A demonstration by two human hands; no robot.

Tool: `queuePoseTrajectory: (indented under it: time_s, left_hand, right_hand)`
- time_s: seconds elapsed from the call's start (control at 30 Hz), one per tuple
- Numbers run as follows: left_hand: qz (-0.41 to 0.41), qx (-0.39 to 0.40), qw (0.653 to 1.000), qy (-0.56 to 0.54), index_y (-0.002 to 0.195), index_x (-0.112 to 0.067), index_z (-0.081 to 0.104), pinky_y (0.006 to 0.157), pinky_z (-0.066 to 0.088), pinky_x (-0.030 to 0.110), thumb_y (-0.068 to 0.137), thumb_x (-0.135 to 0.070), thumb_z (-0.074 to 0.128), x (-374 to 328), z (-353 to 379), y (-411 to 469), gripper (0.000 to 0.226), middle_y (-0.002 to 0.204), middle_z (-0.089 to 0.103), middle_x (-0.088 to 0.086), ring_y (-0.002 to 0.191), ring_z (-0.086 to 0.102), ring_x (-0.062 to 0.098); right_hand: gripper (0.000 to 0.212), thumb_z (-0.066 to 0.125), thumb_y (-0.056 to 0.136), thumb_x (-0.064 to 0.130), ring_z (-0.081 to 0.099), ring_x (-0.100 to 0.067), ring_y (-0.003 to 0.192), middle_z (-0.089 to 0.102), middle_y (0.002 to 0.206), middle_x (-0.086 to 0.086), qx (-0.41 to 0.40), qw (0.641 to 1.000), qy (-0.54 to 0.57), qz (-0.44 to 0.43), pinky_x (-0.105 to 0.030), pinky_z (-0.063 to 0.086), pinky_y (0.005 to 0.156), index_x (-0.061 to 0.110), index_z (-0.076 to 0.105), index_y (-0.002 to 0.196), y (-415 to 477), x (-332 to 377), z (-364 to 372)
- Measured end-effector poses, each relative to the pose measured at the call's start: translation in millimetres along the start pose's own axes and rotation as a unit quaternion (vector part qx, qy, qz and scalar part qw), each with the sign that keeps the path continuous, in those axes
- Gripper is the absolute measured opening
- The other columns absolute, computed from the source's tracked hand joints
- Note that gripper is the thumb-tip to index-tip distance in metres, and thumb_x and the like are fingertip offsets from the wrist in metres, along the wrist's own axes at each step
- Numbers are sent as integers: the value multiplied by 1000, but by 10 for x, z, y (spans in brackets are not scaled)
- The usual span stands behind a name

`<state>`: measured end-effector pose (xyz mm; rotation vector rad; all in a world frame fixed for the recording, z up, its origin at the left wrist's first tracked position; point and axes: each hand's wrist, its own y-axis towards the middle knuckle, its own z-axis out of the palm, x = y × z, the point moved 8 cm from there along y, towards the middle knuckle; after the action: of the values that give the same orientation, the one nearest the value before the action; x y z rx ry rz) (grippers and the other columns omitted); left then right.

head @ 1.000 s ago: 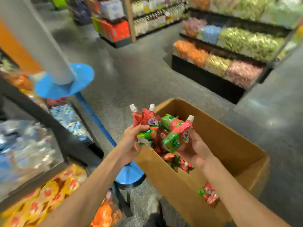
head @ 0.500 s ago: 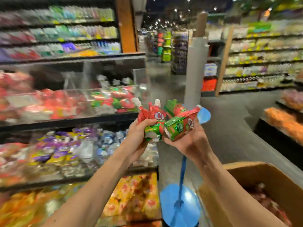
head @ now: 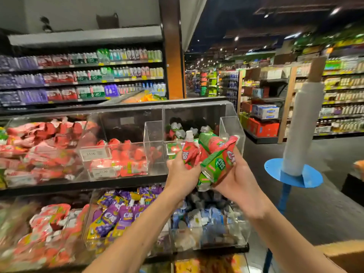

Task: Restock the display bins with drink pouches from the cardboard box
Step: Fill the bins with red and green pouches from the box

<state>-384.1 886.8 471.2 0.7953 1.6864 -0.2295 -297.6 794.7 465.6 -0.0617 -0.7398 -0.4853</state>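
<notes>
Pouches [head: 215, 159] between both grips [head: 182, 174] [head: 235, 183] (spouts up)

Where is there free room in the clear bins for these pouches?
Upper right bin: open space above its low pile, between the clear dividers. Middle bin: room behind its red pouches. Far-left bin and lower bins are crowded.

pouches [head: 213, 160]: red-green | lower bin packs [head: 118, 217]: purple | disc [head: 307, 179]: blue
</notes>
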Motion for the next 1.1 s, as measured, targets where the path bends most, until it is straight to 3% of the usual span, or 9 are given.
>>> queuePoseTrajectory:
  time_s: [0.07,0.23,0.37,0.43,0.53,0.63,0.87,1.0,1.1]
  left_hand:
    - [-20,17,999,-26,120,-34,49,102,48,41,65,-48,74,23,-9,131,63,117,60,1,114,57,16]
    - [-92,46,974,-203,126,-25,38,100,49,52,57,-33,74,36,101,387,78,109,65,6,101,66,24]
    - [-104,36,969,-220,111,-29,41,92,53,57,51,-26,67,-31,206,640,66,112,64,14,100,65,31]
    - [-83,12,974,-208,111,-27,41,76,57,47,51,-23,75,-121,207,853,69,109,63,14,90,67,25]
    - [-35,1,977,-212,111,-20,43,52,50,26,75,-1,77,-354,224,1156,53,89,67,6,61,65,9]
    - [-5,17,984,-176,113,-17,51,58,56,32,88,-5,69,-644,199,1385,33,98,72,10,73,71,15]
    - [31,-90,993,72,111,-17,62,81,57,29,92,-13,67,-558,-197,1946,19,98,73,3,85,70,13]
    - [-21,84,963,256,100,-25,66,85,55,46,90,-13,70,-142,-89,2111,16,91,75,1,89,71,25]
    - [-24,206,875,438,82,-32,66,70,49,31,84,-14,73,63,-13,2172,19,76,63,-7,72,59,15]
  right_hand:
    - [60,48,97,55,57,-30,127,60,137,-15,2,1000,-2,2,-49,33,116,9,64,132,87,4,30]
    - [65,46,98,55,54,-33,130,57,140,-19,-26,999,21,-3,-52,36,115,6,56,139,322,162,-121]
    - [73,74,79,48,56,-32,129,57,139,-18,-19,1000,-5,13,-55,42,106,7,58,138,603,374,-136]
    - [81,83,69,43,57,-34,127,59,137,-19,-15,1000,2,21,-54,45,106,7,58,138,795,517,-132]
    - [71,63,77,47,60,-34,124,64,130,-19,-20,999,8,28,-51,46,105,6,59,135,1089,838,-148]
    - [66,53,88,51,58,-30,127,63,133,-15,14,999,-5,35,-47,49,102,8,57,138,1360,1187,-145]
    - [64,42,97,60,64,-25,119,66,130,-10,44,997,-30,49,-45,57,90,14,56,139,1806,1595,-403]
    - [71,40,95,62,58,-26,127,60,137,-14,49,997,-27,55,-47,54,94,13,49,146,1874,1536,-524]
    - [67,39,98,62,63,-27,121,65,131,-14,39,997,-28,55,-47,57,88,12,56,138,1903,1487,-580]
